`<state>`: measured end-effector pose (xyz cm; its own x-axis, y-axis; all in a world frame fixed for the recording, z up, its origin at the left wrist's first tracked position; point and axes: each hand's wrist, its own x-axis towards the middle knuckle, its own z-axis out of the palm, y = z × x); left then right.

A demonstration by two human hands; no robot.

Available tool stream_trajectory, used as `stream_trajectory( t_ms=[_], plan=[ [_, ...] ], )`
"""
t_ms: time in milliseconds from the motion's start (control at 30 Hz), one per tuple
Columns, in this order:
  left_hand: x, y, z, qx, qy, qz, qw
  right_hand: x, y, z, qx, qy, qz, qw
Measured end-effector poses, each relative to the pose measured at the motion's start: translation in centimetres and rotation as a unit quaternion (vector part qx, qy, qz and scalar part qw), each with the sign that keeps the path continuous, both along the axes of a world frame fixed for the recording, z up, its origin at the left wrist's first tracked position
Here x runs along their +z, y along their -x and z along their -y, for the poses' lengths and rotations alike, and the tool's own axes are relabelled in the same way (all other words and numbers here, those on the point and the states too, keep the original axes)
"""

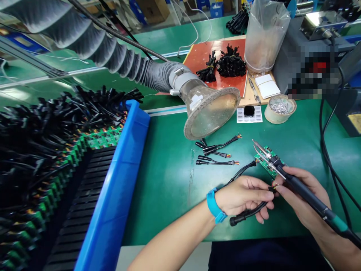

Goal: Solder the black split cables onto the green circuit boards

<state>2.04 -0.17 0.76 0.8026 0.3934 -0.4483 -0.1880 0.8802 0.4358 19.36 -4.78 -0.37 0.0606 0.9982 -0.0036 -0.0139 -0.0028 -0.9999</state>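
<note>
My left hand [244, 195], with a blue wristband, is closed around a black cable [248, 213] with a plug at its lower end, pinching the wire tips near my right hand. My right hand [303, 194] grips a black soldering iron [293, 184] with a teal collar; its metal tip points up-left over a small green circuit board [267, 162] lying on the green mat. Another black cable runs from the board's left edge toward my left hand. Three loose black cables [217, 152] with coloured wire ends lie just left of the board.
A clear fume-extractor funnel [210, 109] on a grey ribbed hose hangs over the mat. A blue bin [121, 180] at left holds several boards with black cables. Behind are a red mat with cable bundles [225, 66], a plastic bag [263, 35], a solder-wool pot [279, 109] and a soldering station.
</note>
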Motion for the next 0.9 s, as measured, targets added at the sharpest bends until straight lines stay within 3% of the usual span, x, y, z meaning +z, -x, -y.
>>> stream_trajectory(
  t_ms=[133, 200, 233, 300, 367, 400, 433, 467, 500, 600, 633, 667, 733, 900],
  plan=[
    [0.1, -0.2, 0.4, 0.001, -0.085, -0.061, 0.994, 0.8, 0.3, -0.3, 0.024, 0.010, 0.058, 0.998],
    [0.1, -0.5, 1.0, 0.043, -0.222, -0.155, 0.962, 0.9, 0.5, -0.4, 0.002, -0.015, 0.130, 0.991],
    [0.0, -0.6, 1.3, 0.067, -0.318, -0.218, 0.920, 0.8, 0.6, -0.5, -0.010, -0.027, 0.167, 0.986],
    [-0.2, -0.7, 1.9, 0.101, -0.508, -0.329, 0.789, 0.5, 0.6, -0.7, -0.020, -0.045, 0.215, 0.975],
    [-0.5, -0.7, 2.3, 0.100, -0.626, -0.386, 0.671, 0.2, 0.5, -0.8, -0.011, -0.052, 0.220, 0.974],
    [-0.5, -0.7, 2.4, 0.095, -0.651, -0.395, 0.642, 0.1, 0.5, -0.8, -0.004, -0.053, 0.219, 0.974],
    [-0.6, -0.7, 2.4, 0.091, -0.657, -0.398, 0.634, 0.0, 0.5, -0.8, 0.000, -0.052, 0.214, 0.975],
    [-0.6, -0.7, 2.4, 0.088, -0.646, -0.396, 0.647, 0.0, 0.4, -0.8, 0.005, -0.048, 0.204, 0.978],
    [-0.5, -0.7, 2.3, 0.087, -0.617, -0.386, 0.680, 0.0, 0.4, -0.7, 0.010, -0.041, 0.190, 0.981],
    [-0.1, -0.7, 1.9, 0.087, -0.405, -0.275, 0.868, 0.1, 0.2, -0.6, 0.028, -0.020, 0.113, 0.993],
    [0.0, -0.7, 1.7, 0.087, -0.312, -0.218, 0.921, 0.2, 0.2, -0.5, 0.037, -0.019, 0.080, 0.996],
    [0.2, -0.8, 1.6, 0.088, -0.229, -0.165, 0.955, 0.2, 0.2, -0.5, 0.046, -0.020, 0.048, 0.998],
    [0.4, -0.8, 1.5, 0.086, -0.122, -0.098, 0.984, 0.1, 0.2, -0.5, 0.060, -0.029, -0.006, 0.998],
    [0.3, -0.7, 1.3, 0.064, -0.029, -0.056, 0.996, 0.1, 0.4, -0.5, 0.065, -0.032, -0.068, 0.995]
  ],
)
